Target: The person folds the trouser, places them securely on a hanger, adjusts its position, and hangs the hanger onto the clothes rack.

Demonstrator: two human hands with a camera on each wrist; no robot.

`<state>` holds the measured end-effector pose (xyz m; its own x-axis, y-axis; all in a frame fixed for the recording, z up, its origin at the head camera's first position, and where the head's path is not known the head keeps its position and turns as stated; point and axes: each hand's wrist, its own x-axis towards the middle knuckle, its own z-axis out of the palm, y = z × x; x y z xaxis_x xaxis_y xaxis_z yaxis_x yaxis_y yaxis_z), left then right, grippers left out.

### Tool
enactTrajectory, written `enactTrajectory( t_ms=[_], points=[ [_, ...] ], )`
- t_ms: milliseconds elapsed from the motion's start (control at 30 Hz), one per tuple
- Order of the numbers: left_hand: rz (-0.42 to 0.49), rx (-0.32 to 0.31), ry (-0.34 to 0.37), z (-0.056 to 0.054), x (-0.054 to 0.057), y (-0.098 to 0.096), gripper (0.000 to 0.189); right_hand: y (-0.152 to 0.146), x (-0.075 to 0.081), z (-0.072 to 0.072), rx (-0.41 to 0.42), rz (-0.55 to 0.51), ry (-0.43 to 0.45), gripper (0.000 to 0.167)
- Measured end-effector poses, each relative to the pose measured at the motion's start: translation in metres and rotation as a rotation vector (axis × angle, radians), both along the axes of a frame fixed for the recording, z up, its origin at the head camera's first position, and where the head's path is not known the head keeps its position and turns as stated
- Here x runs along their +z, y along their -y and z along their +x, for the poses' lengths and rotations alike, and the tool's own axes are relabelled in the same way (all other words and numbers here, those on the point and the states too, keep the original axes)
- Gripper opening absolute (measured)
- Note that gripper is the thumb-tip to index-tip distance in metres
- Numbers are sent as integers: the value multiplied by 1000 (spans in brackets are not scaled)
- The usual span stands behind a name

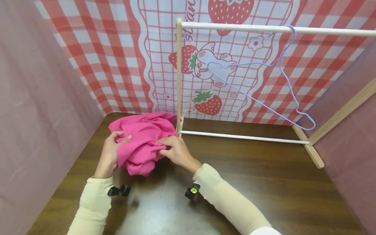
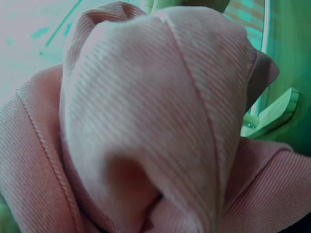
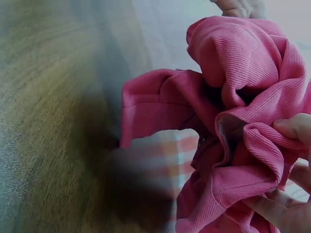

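A crumpled pink garment [image 1: 144,138] of ribbed twill with stitched seams is bunched up at the left, beside the rack's near upright. My left hand [image 1: 111,148] grips its left edge, thumb over the cloth. On the other side my right hand [image 1: 177,151] pinches a fold between thumb and fingers. From the right wrist, the garment [image 3: 243,97] hangs in loose folds over the table, the right hand [image 3: 291,204] holding it and the left hand [image 3: 243,7] at its far side. Cloth [image 2: 155,97] fills most of the left wrist view.
A wooden rack with a white top rod [image 1: 235,26] and lower rod [image 1: 235,136] stands at the back right. A lilac wire hanger [image 1: 281,59] hangs tilted from the top rod. Behind is a red checked strawberry cloth [image 1: 123,65]; pink curtains flank the brown table [image 1: 235,169].
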<state>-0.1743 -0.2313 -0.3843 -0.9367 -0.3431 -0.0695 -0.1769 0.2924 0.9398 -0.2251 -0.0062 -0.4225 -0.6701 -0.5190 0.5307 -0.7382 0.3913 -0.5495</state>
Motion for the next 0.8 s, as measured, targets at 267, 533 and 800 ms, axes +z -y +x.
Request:
enactTrajectory(
  t_ms=[267, 533, 800],
  points=[
    [-77, -66, -15, 10, 7, -12, 39, -18, 2, 16, 24, -53, -50, 30],
    [-102, -94, -15, 19, 8, -26, 35, -38, 5, 28, 36, -78, -38, 29],
    [-28, -132, -64, 22, 3, -55, 29, -71, 13, 24, 95, -66, -56, 26]
  ],
)
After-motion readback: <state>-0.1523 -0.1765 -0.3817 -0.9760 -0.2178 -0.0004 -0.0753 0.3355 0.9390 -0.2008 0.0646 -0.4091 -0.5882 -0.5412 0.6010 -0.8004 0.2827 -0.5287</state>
